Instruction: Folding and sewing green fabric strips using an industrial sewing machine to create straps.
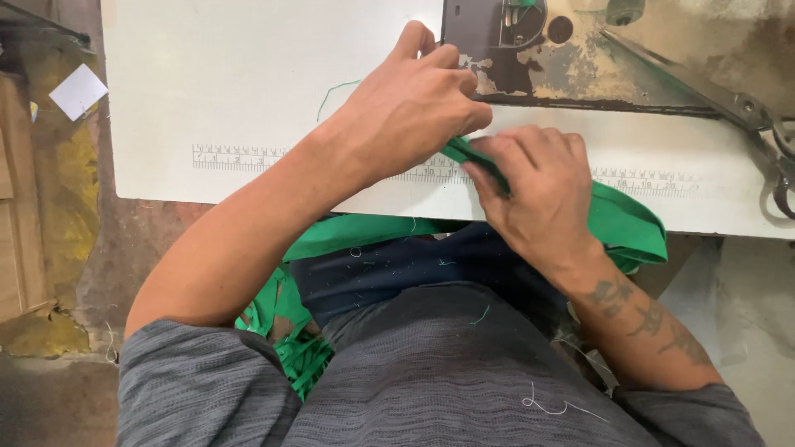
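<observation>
Fabric strip (617, 217), green and folded, lies on the white table (248, 99) edge between our hands, long axis running from the needle plate (522, 21) down-right toward our lap. Left hand (414, 103) sits nearer the plate, fingertips pinched on the strip's leading end; right hand (538, 190) presses it flat just behind, fingers together, curled over the fold. Leading tip is hidden under both hands; needle is cut off at the frame top. Scissors (745, 112) lie well apart, right.

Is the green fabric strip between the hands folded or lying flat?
Folded: the green fabric strip is doubled into a narrow band, pinched by the left hand and right hand on the white table.
</observation>
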